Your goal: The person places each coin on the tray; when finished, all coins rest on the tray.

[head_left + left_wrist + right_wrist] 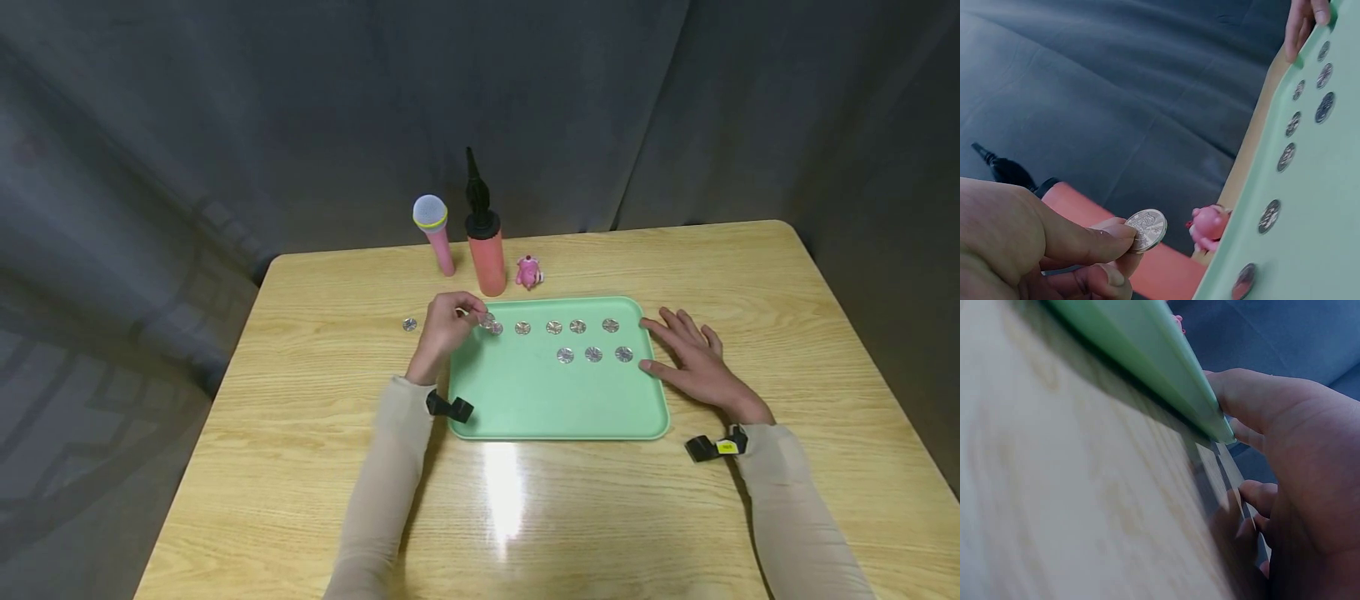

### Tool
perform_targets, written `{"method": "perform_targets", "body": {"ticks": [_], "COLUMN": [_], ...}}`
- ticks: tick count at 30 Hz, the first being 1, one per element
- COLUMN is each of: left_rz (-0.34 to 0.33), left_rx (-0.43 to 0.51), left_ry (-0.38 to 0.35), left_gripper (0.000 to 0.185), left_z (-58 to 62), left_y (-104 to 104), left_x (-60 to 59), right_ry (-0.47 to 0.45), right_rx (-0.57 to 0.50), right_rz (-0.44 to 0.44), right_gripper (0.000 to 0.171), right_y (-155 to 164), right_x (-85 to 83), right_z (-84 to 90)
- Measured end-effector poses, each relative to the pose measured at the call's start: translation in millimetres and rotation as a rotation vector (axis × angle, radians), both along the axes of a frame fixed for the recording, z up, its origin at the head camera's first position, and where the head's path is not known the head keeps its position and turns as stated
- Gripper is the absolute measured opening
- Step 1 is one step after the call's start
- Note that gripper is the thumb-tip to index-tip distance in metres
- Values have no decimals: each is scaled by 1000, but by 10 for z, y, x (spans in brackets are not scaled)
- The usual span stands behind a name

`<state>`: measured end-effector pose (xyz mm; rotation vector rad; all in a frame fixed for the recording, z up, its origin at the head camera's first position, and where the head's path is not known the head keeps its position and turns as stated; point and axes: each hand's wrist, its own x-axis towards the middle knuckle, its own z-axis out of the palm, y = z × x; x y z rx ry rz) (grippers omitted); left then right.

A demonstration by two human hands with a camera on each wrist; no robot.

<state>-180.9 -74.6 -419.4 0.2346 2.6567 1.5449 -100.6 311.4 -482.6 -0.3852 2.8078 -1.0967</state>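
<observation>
A silver coin [1148, 230] is pinched between the thumb and fingers of my left hand [450, 323], over the far left corner of a green tray [555, 412]. Several more coins lie flat on the tray in two rows; the far row holds a coin [522, 328] near the left hand, the nearer row a coin [593, 354] to the right. My right hand [693, 362] rests at the tray's right edge, its fingers spread and fairly straight, thumb and forefinger at the rim. One loose coin [409, 324] lies on the table, left of the left hand.
Behind the tray stand a pink toy microphone [439, 242], a red hand pump [488, 260] with a black nozzle, and a small pink figurine [528, 272]. A wooden table [300, 467] carries everything, with a dark curtain [570, 108] beyond its far edge.
</observation>
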Motion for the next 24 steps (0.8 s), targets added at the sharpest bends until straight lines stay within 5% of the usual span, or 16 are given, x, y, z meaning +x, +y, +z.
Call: {"method": "perform_targets", "body": {"ticks": [24], "left_rz": [-122], "left_rx": [-27], "left_ry": [-46], "left_gripper": [15], "left_z": [-139], "left_y": [350], "left_x": [72], "right_ry": [-25], "right_rx": [-2], "right_rz": [-9], "right_gripper": [70], "right_y": [5], "right_x": [2], "right_z": [1]}}
